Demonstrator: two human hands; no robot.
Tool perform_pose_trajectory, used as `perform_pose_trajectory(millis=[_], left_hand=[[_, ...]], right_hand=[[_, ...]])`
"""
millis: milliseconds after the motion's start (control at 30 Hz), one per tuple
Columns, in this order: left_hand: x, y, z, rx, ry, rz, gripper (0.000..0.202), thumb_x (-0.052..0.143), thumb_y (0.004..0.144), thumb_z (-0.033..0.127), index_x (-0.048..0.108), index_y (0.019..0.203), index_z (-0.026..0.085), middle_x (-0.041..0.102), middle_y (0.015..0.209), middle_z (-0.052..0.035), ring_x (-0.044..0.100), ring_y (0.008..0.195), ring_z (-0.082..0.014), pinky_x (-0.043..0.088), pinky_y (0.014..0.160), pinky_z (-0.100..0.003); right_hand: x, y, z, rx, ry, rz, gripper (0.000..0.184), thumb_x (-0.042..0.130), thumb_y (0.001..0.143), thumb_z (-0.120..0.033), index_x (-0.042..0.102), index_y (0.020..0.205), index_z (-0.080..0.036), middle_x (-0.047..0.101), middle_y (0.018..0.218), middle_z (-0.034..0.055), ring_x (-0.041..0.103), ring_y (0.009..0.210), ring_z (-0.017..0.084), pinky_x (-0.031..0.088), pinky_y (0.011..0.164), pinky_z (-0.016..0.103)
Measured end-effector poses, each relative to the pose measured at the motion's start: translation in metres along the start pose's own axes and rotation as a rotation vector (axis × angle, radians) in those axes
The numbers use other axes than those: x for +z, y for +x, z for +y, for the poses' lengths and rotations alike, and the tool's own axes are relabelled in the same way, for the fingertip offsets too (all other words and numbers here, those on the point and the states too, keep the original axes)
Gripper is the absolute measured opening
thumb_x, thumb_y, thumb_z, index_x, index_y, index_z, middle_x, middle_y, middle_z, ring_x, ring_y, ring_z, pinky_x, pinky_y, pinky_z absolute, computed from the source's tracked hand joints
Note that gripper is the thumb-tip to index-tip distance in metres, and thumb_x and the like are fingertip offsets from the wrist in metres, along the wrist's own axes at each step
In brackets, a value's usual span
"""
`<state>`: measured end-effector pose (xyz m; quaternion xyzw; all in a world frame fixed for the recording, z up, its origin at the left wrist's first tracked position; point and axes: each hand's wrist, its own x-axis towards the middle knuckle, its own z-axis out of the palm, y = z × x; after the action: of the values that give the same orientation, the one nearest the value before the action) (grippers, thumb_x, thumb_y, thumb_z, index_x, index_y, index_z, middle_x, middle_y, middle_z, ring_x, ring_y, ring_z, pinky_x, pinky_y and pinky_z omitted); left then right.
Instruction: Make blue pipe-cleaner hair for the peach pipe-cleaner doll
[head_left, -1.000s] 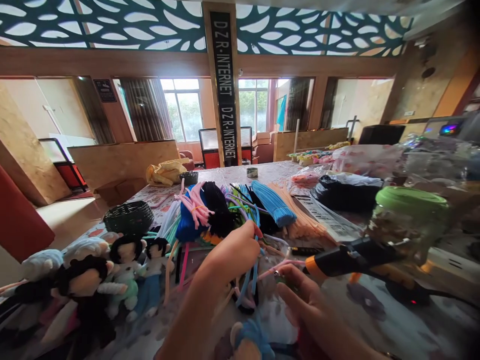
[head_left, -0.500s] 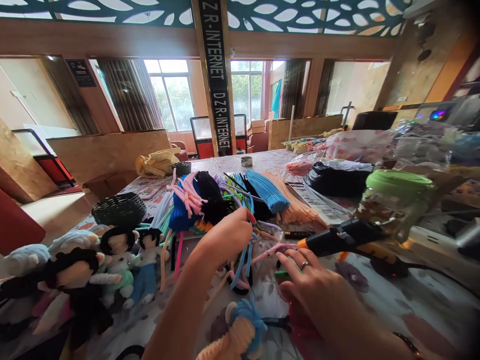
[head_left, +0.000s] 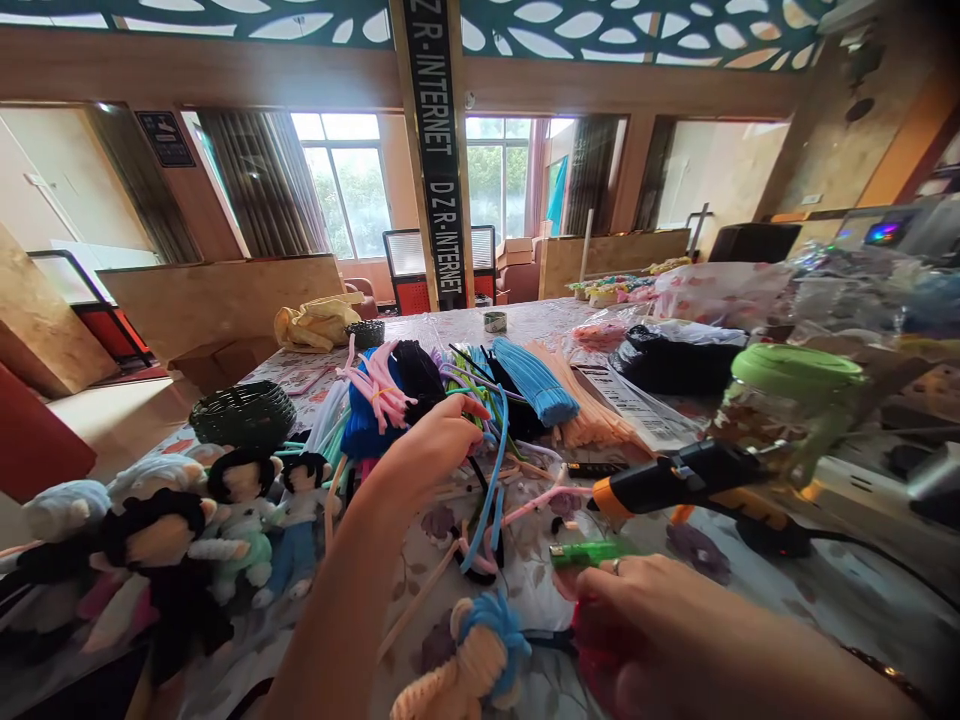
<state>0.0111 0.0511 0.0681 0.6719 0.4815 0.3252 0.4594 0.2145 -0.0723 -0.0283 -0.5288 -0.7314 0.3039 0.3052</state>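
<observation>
My left hand (head_left: 439, 440) is over the heap of pipe cleaners, its fingers curled together beside a long blue pipe cleaner (head_left: 496, 470); what they pinch, if anything, is hidden. Lower right, my right hand (head_left: 660, 615) is closed around a red-handled tool (head_left: 600, 650) whose dark end points left; its kind is unclear. Just beyond these fingers lies a green lighter (head_left: 589, 553). A doll (head_left: 480, 655) with blue hair, made of peach pipe cleaners, lies between my forearms. A pink pipe cleaner (head_left: 544, 500) runs towards the glue gun's orange nozzle (head_left: 611, 497).
The black glue gun (head_left: 694, 470) and its cable occupy the right side, before a green-lidded jar (head_left: 795, 400). Finished dolls (head_left: 165, 540) crowd the left near a dark woven basket (head_left: 244, 415). Bundles of blue (head_left: 536, 385) and peach pipe cleaners (head_left: 589, 405) lie behind the heap.
My right hand has moved down and right from the pink pipe cleaner, closing on the red-handled tool and uncovering the lighter. My left hand has shifted slightly up and left.
</observation>
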Motion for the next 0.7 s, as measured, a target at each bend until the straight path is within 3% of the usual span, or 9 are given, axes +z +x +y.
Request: perform_pose_trajectory(millis=[100,233,433,500,567,700], left_hand=[[0.000,-0.001,0.001,-0.018,0.011,0.015,0.020,0.049,0.067,0.015,0.054,0.086,0.016,0.045,0.060,0.0032,0.042,0.057,-0.0110,0.033,0.055,-0.024],[-0.002,-0.003,0.002,-0.041,0.017,0.039,0.021,0.049,0.067,0.015,0.054,0.087,0.017,0.046,0.061,0.0032,0.044,0.058,-0.0113,0.036,0.057,-0.024],[-0.004,-0.006,0.009,-0.078,0.033,0.086,0.021,0.049,0.069,0.014,0.055,0.089,0.017,0.046,0.063,0.0028,0.044,0.060,-0.0114,0.034,0.057,-0.024],[-0.004,-0.007,0.015,-0.115,0.056,0.125,0.021,0.049,0.070,0.012,0.055,0.089,0.017,0.047,0.062,0.0027,0.044,0.059,-0.0113,0.033,0.056,-0.024],[-0.005,-0.008,0.020,-0.168,0.030,0.172,0.021,0.049,0.070,0.010,0.055,0.089,0.016,0.046,0.060,0.0029,0.045,0.057,-0.0113,0.035,0.056,-0.024],[-0.005,-0.010,0.023,-0.146,-0.095,0.177,0.018,0.052,0.068,0.008,0.055,0.085,0.015,0.049,0.061,0.0022,0.050,0.058,-0.0112,0.043,0.062,-0.026]], right_hand=[[-0.007,0.001,-0.012,0.000,-0.148,-0.139,0.013,0.064,0.060,-0.018,0.063,0.071,-0.025,0.064,0.072,0.0017,0.055,0.060,0.016,0.036,0.052,0.025],[-0.013,0.008,-0.022,0.014,-0.209,-0.182,0.008,0.060,0.060,-0.016,0.059,0.061,-0.023,0.061,0.063,0.0013,0.053,0.058,0.015,0.032,0.049,0.025],[-0.016,0.009,-0.018,0.107,-0.373,-0.207,0.008,0.058,0.061,-0.015,0.056,0.066,-0.020,0.060,0.071,0.0019,0.052,0.066,0.016,0.034,0.056,0.025],[-0.019,0.015,-0.017,0.108,-0.283,-0.184,0.003,0.058,0.068,-0.019,0.055,0.067,-0.020,0.058,0.068,0.0009,0.050,0.063,0.014,0.033,0.055,0.025],[-0.022,0.024,-0.017,0.073,-0.033,-0.182,0.008,0.052,0.078,-0.024,0.057,0.074,-0.020,0.059,0.068,0.0003,0.050,0.059,0.013,0.036,0.054,0.024],[-0.022,0.042,-0.010,0.072,0.461,-0.100,0.023,0.052,0.086,-0.035,0.054,0.103,-0.020,0.064,0.080,0.0025,0.058,0.063,0.013,0.044,0.056,0.024]])
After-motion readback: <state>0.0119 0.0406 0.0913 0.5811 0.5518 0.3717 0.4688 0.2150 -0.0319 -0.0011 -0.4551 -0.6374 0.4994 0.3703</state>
